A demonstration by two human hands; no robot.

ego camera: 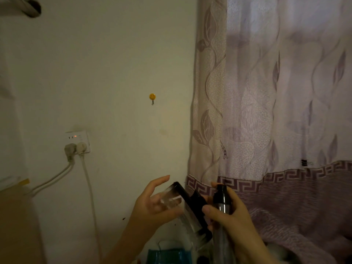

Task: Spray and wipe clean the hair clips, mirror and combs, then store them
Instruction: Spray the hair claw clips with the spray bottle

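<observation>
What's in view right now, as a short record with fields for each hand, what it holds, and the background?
left hand: holds a black comb, index finger straight
right hand: grips a spray bottle, upright, finger on top
wall: smiley hook; socket with two plugs
right side: patterned curtain

Glossy black comb (192, 208), seemingly plastic; shiny metal spray bottle (222, 204); patterned cloth curtain (266, 111).

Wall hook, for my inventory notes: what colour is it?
Yellow, with a smiley face: wall hook, head view.
</observation>
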